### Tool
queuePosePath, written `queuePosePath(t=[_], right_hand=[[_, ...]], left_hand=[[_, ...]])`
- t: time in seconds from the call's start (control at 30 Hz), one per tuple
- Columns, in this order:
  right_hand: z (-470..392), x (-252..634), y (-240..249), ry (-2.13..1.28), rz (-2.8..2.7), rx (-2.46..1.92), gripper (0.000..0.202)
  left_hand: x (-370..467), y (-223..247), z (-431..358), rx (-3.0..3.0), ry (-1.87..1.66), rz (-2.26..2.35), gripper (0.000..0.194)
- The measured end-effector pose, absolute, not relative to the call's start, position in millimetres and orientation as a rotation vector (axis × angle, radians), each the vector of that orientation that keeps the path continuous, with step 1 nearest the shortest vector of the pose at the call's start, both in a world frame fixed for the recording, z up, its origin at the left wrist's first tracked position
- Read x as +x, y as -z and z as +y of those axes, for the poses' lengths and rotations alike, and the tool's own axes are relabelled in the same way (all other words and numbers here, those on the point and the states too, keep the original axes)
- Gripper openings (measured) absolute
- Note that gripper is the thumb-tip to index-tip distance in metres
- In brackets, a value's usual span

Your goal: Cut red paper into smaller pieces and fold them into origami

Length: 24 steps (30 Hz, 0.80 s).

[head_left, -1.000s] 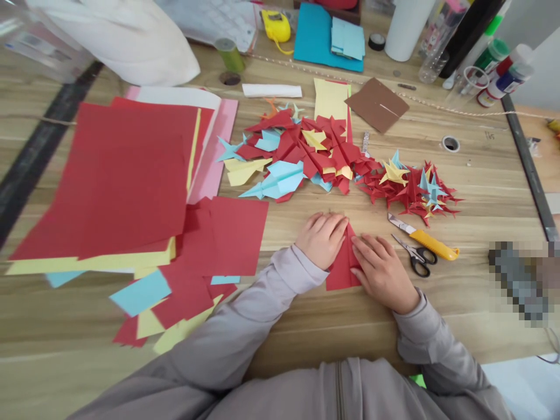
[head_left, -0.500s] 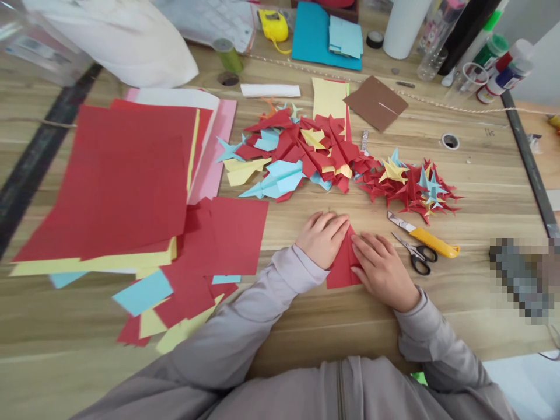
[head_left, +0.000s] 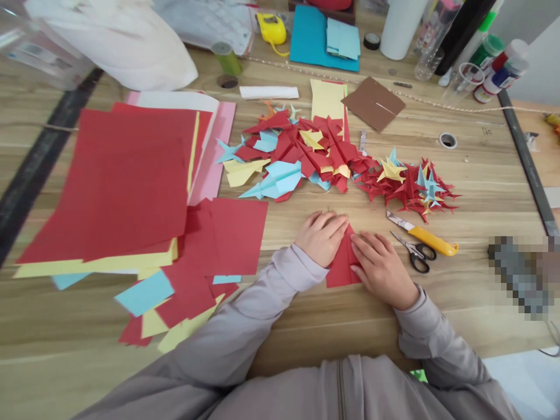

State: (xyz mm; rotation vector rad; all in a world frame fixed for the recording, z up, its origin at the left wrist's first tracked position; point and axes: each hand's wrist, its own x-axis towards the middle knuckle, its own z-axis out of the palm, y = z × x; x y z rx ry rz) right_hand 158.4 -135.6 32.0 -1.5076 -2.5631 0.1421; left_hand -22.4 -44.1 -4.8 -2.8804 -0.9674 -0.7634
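Note:
A red sheet (head_left: pixel 339 272) with folded upper edges lies on the table between my hands, its top narrowing to a point. My left hand (head_left: pixel 321 236) rests on its upper left side, fingers close together and pressing on the paper. On its right side lies my right hand (head_left: pixel 381 265), with the fingers stretched over the folded edge. Part of the sheet is hidden beneath both hands. Beyond them are a heap of red, blue and yellow folded paper planes (head_left: pixel 301 151) and a pile of small pointed paper shapes (head_left: pixel 411 184).
Large red sheets (head_left: pixel 131 181) and smaller cut pieces (head_left: pixel 236 233) cover the left side. A yellow cutter (head_left: pixel 433 240) and black-handled scissors (head_left: pixel 420 256) lie right of my right hand. Farther back are a brown square (head_left: pixel 374 104), a tape measure (head_left: pixel 272 28) and bottles (head_left: pixel 501 79).
The view has shifted very slightly. Both hands stay in nearly the same place on the red sheet.

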Motion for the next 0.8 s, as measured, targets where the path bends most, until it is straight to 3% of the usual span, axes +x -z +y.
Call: queuePosePath(t=[0.33, 0.8], right_hand=[[-135.8, 158.5, -31.0, -0.173, -2.54, -1.508, 0.037], [-136.1, 157.0, -28.2, -0.189, -2.47, -1.507, 0.037]], left_hand=[[-23.2, -6.0, -47.7, -3.028, 0.614, -1.083, 0.041], [-20.8, -10.8, -51.6, -3.052, 0.478, -1.086, 0.043]])
